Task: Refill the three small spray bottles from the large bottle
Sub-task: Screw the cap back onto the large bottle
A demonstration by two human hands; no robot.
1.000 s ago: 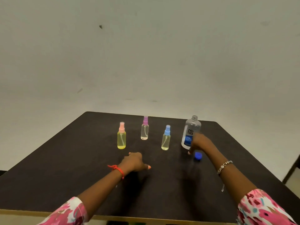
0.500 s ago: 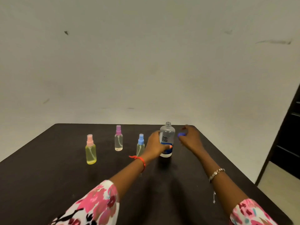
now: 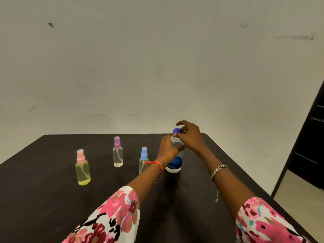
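Observation:
The large clear bottle [image 3: 174, 163] with a blue label stands upright on the dark table [image 3: 52, 199]. My left hand [image 3: 167, 149] is wrapped around its upper body. My right hand [image 3: 190, 136] pinches the blue cap [image 3: 176, 131] right on top of the bottle's neck. Three small spray bottles stand to the left: a pink-capped one with yellow liquid [image 3: 82, 168], a purple-capped clear one [image 3: 117, 152] farther back, and a blue-capped one [image 3: 143, 159] partly hidden behind my left wrist.
A pale wall rises behind the table. The table's right edge runs diagonally past my right arm. A dark cabinet [image 3: 310, 137] stands at the far right beside a strip of light floor.
My right hand picked the blue cap up from the table and brought it onto the large bottle's neck. My left hand moved over from the table and gripped the bottle.

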